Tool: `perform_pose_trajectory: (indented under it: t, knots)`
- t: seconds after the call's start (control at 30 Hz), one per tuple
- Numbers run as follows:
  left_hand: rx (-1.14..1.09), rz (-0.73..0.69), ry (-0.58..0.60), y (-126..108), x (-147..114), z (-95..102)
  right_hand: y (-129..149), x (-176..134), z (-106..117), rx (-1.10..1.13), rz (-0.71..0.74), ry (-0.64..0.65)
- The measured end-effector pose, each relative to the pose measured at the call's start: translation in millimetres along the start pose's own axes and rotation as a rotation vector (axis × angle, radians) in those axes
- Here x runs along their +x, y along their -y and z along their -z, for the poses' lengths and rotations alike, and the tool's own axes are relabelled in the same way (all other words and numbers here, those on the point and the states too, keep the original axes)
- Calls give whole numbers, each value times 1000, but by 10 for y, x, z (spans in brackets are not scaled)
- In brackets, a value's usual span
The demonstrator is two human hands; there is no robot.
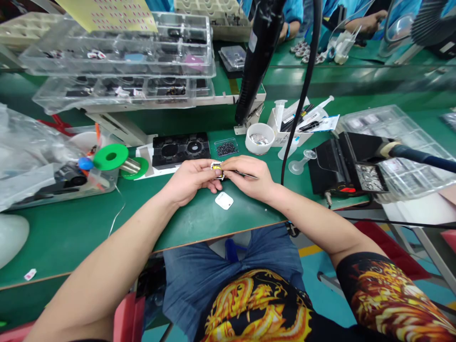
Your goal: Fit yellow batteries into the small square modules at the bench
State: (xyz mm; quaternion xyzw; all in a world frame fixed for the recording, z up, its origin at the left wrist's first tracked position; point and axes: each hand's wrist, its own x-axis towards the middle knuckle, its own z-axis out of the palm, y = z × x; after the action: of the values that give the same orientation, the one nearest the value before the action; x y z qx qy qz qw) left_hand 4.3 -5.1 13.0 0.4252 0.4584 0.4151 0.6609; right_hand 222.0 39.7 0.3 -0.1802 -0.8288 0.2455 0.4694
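Note:
Between the fingertips of my left hand (193, 179) is a small white-edged device (217, 167) with a yellow part showing inside. My right hand (251, 176) meets it from the other side, its fingers closed around a thin metal tool, likely tweezers (247, 175), whose tip is hidden by the fingers. A white rounded-square cover (224, 200) lies flat on the green bench just below both hands. Behind the hands sit a small clear tray of dark screws (226, 148) and a black tray with round recesses (181, 149).
A white round tub (260, 138) and a box of syringes and pens (289, 121) stand behind. A soldering-iron stand (342, 164) is at right, a green solder spool (111, 157) at left. Compartment boxes (124, 47) fill the shelf; a black cable (302, 90) hangs down. Co-workers' hands (366, 23) appear beyond.

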Motion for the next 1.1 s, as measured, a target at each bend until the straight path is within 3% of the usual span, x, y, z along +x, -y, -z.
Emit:
perform_pose_trajectory:
  t: [0.6, 0.87, 1.1]
  knots:
    - [8, 16, -14, -28, -19, -22, 17, 3, -16, 31, -38, -20]
    - [23, 19, -12, -34, -24, -18, 109, 59, 28, 38, -210, -198]
    - [29, 28, -23, -42, -34, -32, 57, 101, 146, -126, -322, -211]
